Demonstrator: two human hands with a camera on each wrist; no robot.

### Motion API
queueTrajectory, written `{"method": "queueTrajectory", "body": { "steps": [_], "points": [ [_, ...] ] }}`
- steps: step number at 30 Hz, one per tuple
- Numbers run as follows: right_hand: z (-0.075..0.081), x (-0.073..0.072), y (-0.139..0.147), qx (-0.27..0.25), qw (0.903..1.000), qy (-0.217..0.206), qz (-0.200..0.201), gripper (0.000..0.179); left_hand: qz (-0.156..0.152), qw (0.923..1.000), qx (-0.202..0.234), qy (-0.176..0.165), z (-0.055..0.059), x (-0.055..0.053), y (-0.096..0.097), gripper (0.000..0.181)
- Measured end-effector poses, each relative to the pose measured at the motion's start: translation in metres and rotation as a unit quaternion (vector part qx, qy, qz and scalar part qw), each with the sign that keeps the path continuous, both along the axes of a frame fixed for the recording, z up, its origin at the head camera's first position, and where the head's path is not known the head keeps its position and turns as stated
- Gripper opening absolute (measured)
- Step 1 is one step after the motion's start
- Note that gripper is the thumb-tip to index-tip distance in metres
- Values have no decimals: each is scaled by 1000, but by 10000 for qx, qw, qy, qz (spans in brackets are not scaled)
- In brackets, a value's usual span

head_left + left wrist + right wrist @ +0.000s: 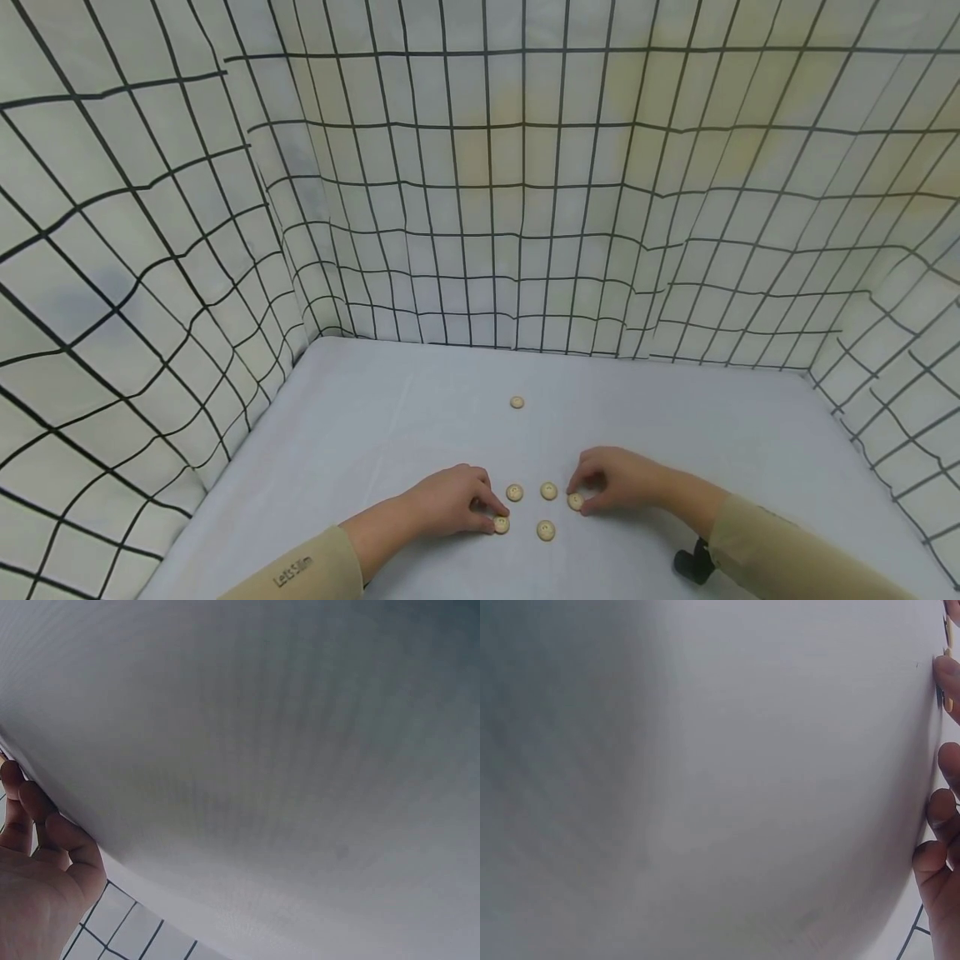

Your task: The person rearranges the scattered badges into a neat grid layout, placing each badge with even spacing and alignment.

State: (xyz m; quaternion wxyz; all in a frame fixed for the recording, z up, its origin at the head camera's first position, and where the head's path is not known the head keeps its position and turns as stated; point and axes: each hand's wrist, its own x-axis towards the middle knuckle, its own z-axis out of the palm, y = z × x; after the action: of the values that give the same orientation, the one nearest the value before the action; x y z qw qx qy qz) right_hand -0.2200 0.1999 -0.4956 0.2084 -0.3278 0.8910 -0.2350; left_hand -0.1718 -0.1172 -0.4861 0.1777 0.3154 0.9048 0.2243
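Since flatness likely leaves only rims to grip, my left hand (452, 498) pinches the leftmost button (502, 525) | right hand (624, 478), pinching the rightmost button (575, 501) | three loose buttons (548, 491) between

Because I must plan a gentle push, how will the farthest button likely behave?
The farthest button lies flat on the white tabletop, so it would probably slide rather than roll. It looks far smaller than the right hand, so probably light. Its neat round outline suggests a stiff piece.

A smooth, matt finish is shown by the table (420, 400); the beige discs (546, 531) are seen as wood-like, the sleeves (787, 550) as matt cloth.
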Motion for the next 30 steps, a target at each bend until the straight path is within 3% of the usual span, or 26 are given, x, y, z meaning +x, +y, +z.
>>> {"method": "queueTrajectory", "body": {
  "steps": [17,30],
  "points": [
    [-1,-4,4,-136,9994,119,-284,21,9,10000,-47,27,-3,-2,0,23],
    [-6,-23,10,-99,9963,290,-800,21,15,10000,-58,50,-2,-1,0,23]
  ]
}}
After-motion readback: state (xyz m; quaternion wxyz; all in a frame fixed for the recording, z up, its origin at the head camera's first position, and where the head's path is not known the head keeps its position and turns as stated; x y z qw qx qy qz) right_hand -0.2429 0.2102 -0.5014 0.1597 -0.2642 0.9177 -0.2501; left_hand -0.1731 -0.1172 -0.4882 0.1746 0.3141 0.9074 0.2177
